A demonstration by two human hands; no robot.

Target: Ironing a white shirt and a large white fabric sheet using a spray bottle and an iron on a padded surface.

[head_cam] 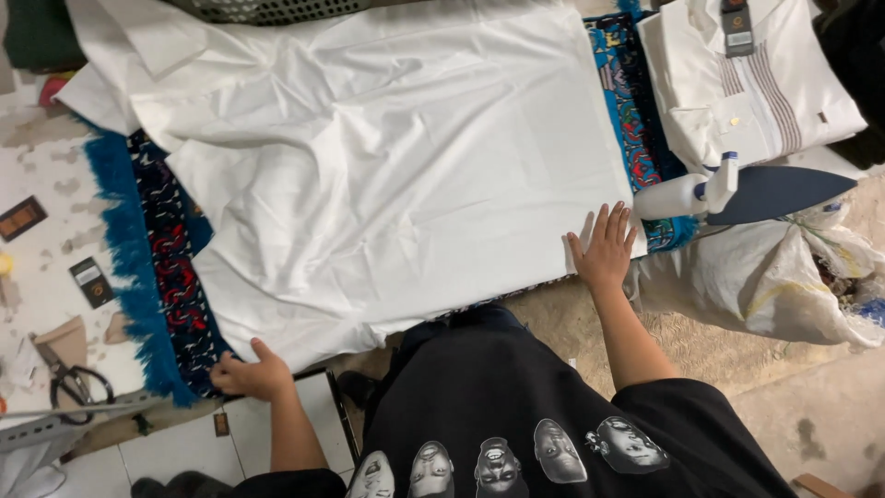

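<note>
1. Far left: scissors (69, 380) lie on the pale, patchy floor (37, 184), near a few small cards. Untouched.
2. A blue fringed rug (138, 267) with red and white pattern serves as padding; its fringe shows along the left edge.
3. Left hand (249, 376) rests at the near left corner of the white garment (396, 175), fingers curled down over the hem where it meets the rug. It looks like a pinch on the edge, though how firm a grip I cannot tell.
4. The garment lies spread flat across the rug, creases fanning through its left half, the right half smoother.
5. Right hand (604, 247) is flat, fingers spread wide, palm pressing the near right corner. It holds nothing.
6. Judgement: smoothing works best with both corners pulled evenly apart, tension low to the cloth, so the creases run out leftward.
7. Right: a white spray bottle (687, 194) beside a dark iron (779, 192), a folded striped shirt (751, 83) behind, a stuffed sack (784, 277) below.
</note>
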